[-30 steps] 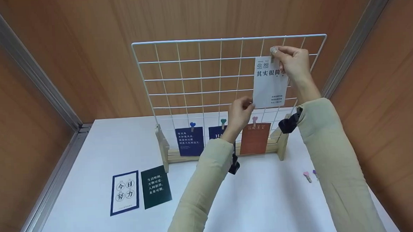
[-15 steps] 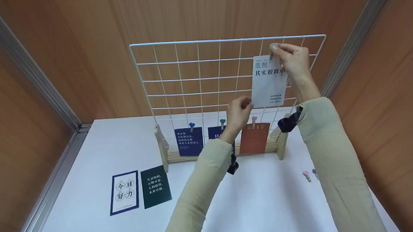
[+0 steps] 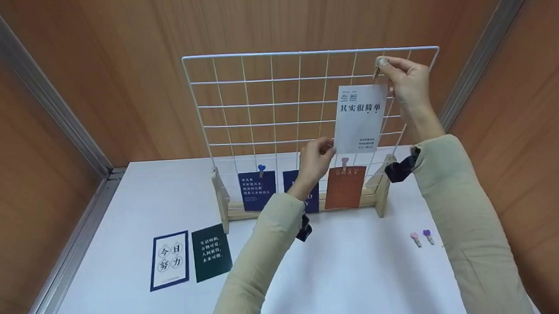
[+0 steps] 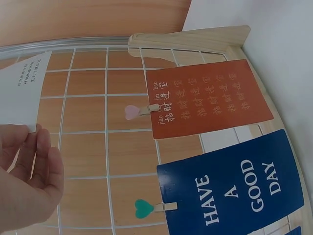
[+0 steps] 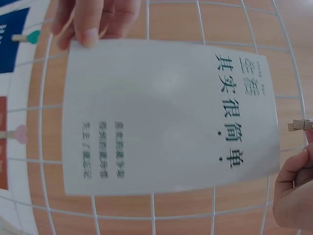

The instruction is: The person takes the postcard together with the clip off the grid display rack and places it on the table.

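My left hand (image 3: 315,162) pinches the lower left corner of a white card (image 3: 360,119) printed with dark characters, held in front of a white wire grid (image 3: 248,105). In the right wrist view the whole card (image 5: 166,117) shows, with left fingertips at one corner. My right hand (image 3: 412,80) pinches a small wooden clip (image 5: 299,125) just above the card's top edge, apart from the card. Below hang a red-orange card (image 4: 210,98) on a pink heart clip (image 4: 139,111) and a blue card (image 4: 234,186) on a green heart clip (image 4: 151,207).
Another blue card (image 3: 257,191) hangs at the grid's lower left. A wooden stand (image 3: 380,190) holds the grid on a white table (image 3: 353,277). A blue-bordered card (image 3: 169,261) and a dark green card (image 3: 212,254) lie left; pink (image 3: 415,239) and purple clips (image 3: 428,237) lie right.
My right hand with the clip has moved right and come away from the card's top edge. My left hand has moved the card slightly down and left.
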The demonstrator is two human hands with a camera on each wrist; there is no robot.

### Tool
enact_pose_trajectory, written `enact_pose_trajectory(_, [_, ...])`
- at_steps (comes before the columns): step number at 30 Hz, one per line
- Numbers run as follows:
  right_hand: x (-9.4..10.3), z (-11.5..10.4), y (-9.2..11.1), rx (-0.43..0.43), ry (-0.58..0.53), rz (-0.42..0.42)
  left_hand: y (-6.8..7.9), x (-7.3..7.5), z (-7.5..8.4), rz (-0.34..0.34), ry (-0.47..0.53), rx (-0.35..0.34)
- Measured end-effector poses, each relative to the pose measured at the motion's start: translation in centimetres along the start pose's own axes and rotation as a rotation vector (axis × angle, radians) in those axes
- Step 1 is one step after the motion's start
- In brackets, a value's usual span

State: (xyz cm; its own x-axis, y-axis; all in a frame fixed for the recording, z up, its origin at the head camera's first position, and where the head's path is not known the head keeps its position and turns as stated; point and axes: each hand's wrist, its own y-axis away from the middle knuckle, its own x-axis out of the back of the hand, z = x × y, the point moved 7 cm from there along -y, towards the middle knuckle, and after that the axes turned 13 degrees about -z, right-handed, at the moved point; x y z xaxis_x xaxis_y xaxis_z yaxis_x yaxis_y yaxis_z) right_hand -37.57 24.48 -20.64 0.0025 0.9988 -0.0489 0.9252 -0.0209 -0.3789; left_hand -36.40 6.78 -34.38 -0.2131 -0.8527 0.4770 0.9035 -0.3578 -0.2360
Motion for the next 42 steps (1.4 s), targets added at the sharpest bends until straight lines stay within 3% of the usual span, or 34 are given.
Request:
enact_pose_trajectory(10, [0.7, 0.8, 1.2, -0.009, -0.022, -0.049, 1.9, 0.6, -1.7, -0.071, 0.057, 0.01])
enact_pose_trajectory(19, [1.3, 2.1, 2.7, -0.001, -0.006, -0.107, 4.6, 1.4, -3.7, -0.12, 0.114, 0.021])
enact_pose_trajectory(29, [2.6, 4.1, 4.4, -0.012, -0.001, -0.165, 7.1, 2.4, -6.5, -0.133, 0.172, 0.09])
enact_pose_trajectory(42, [4.9, 7.6, 7.0, -0.092, 0.055, -0.182, 10.6, 3.4, -9.2, -0.151, 0.19, 0.063])
